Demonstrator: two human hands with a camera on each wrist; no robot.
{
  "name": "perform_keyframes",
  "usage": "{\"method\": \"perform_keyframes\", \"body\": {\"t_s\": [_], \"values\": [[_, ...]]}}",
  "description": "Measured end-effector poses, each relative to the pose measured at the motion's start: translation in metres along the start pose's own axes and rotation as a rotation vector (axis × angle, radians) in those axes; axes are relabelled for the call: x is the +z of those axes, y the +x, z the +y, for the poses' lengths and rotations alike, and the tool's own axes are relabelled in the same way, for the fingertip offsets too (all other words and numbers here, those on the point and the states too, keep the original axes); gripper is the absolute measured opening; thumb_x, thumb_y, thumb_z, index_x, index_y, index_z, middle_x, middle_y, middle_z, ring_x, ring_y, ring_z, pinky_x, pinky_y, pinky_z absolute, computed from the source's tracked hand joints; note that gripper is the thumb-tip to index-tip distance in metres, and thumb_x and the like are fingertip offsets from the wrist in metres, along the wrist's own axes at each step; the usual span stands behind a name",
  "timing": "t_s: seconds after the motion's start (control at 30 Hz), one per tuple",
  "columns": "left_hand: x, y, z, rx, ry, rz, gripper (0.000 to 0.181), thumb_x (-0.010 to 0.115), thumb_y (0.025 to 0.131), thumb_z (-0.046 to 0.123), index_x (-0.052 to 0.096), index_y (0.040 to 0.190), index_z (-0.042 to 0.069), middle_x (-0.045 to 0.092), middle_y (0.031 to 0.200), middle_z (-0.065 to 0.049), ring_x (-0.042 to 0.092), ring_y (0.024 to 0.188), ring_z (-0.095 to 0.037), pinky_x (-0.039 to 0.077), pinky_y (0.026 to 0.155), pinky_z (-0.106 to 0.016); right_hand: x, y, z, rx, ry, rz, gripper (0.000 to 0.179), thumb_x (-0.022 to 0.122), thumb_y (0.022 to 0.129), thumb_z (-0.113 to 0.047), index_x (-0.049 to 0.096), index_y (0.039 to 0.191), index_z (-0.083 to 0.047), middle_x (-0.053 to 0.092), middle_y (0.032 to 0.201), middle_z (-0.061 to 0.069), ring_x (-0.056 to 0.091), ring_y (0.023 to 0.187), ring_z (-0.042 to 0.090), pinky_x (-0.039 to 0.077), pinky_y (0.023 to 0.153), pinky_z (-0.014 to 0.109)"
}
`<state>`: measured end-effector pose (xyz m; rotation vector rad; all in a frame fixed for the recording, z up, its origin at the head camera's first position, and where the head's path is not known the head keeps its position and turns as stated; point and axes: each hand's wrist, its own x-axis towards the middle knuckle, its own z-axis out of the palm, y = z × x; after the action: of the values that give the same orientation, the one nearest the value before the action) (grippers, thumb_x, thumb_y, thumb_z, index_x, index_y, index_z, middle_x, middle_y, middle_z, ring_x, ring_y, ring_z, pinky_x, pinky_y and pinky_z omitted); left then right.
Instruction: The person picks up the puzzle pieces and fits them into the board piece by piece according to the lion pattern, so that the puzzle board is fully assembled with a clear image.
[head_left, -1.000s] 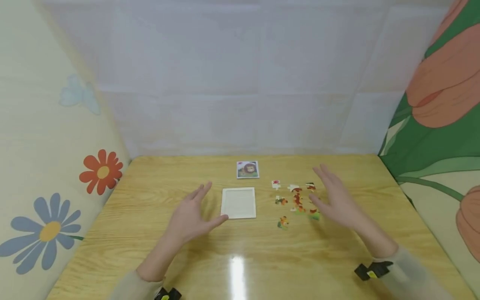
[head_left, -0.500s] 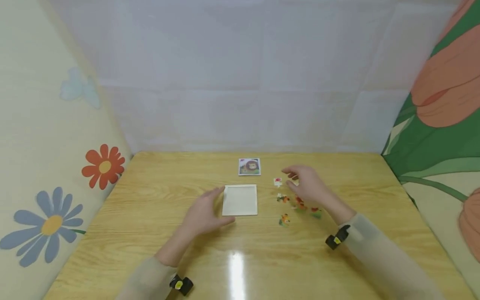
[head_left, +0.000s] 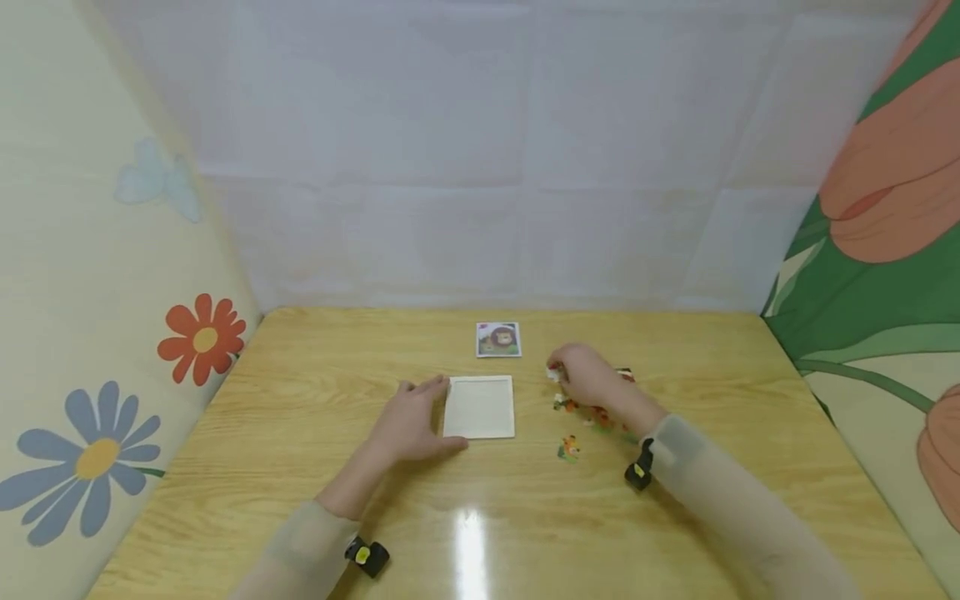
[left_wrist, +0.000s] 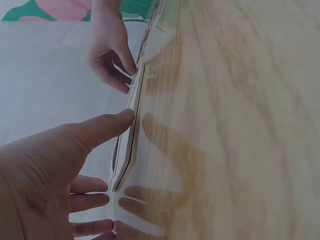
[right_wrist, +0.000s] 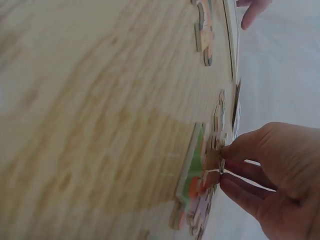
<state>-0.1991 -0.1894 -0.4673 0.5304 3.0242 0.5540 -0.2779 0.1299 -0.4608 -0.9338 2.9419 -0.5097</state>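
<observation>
A white square puzzle tray (head_left: 478, 408) lies on the wooden table. My left hand (head_left: 411, 423) is spread at its left side, the forefinger at the back left corner and the thumb along the front edge. In the left wrist view the thumb (left_wrist: 107, 129) overlaps the tray's rim (left_wrist: 131, 135), and the other fingers are extended. To the tray's right, my right hand (head_left: 588, 372) pinches a white-and-red jigsaw piece (head_left: 553, 375) between thumb and fingertips, low over the table. More jigsaw pieces (head_left: 567, 403) lie under and beside this hand, partly hidden by it.
A small lion picture card (head_left: 498, 340) lies behind the tray. One orange-and-green jigsaw piece (head_left: 568, 448) lies apart, nearer the front. A white cloth (head_left: 420, 183) stands behind the table (head_left: 337, 342), with flowered cloths at both sides.
My right hand has swung left and down from above the pieces to the white-and-red jigsaw piece, its fingers closing on it. My left hand has come right, up to the tray.
</observation>
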Motion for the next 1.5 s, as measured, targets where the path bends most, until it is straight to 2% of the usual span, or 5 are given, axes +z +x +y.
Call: {"method": "perform_keyframes", "body": {"t_s": [0.43,0.83,1.1,1.33,1.5], "values": [[-0.002,0.009,0.003,-0.038,0.026,-0.036,0.092,0.092,0.075,0.055,0.062,0.147,0.005,0.071,0.141,-0.014,0.058,0.108,-0.032,0.055,0.087,-0.046,-0.001,0.01,0.005,0.0,-0.002,-0.018,0.028,0.074,0.083,0.0,0.076,0.11,0.002,0.078,0.108,0.015,0.073,0.103,0.029,0.063,0.095,0.042],[-0.003,0.013,0.003,-0.003,0.098,-0.044,0.085,0.089,0.078,0.057,0.068,0.141,0.004,0.063,0.151,-0.019,0.059,0.127,-0.047,0.058,0.095,-0.058,-0.001,0.027,-0.029,-0.125,0.091,0.111,0.025,0.074,0.084,-0.005,0.078,0.109,-0.003,0.079,0.106,0.009,0.074,0.099,0.023,0.063,0.09,0.036],[-0.003,0.016,0.002,0.004,0.1,-0.038,0.087,0.093,0.073,0.058,0.07,0.138,0.005,0.063,0.152,-0.015,0.059,0.107,-0.037,0.058,0.081,-0.047,0.008,0.044,-0.066,-0.175,0.154,0.022,0.024,0.075,0.086,-0.005,0.078,0.11,-0.004,0.079,0.107,0.008,0.073,0.1,0.021,0.062,0.092,0.033],[-0.004,0.019,0.001,-0.007,0.102,-0.045,0.087,0.093,0.073,0.06,0.07,0.139,0.008,0.063,0.153,-0.012,0.058,0.11,-0.038,0.057,0.079,-0.045,0.019,0.056,-0.083,-0.241,0.126,-0.022,0.024,0.074,0.085,-0.003,0.079,0.109,-0.003,0.081,0.107,0.009,0.075,0.1,0.022,0.062,0.092,0.032],[-0.003,0.016,0.0,0.005,0.098,-0.043,0.086,0.094,0.072,0.059,0.071,0.137,0.007,0.064,0.151,-0.013,0.059,0.109,-0.038,0.056,0.077,-0.043,0.029,0.058,-0.093,-0.21,0.137,-0.043,0.024,0.075,0.084,0.001,0.078,0.108,-0.001,0.08,0.104,0.011,0.073,0.099,0.024,0.062,0.093,0.032]]}}
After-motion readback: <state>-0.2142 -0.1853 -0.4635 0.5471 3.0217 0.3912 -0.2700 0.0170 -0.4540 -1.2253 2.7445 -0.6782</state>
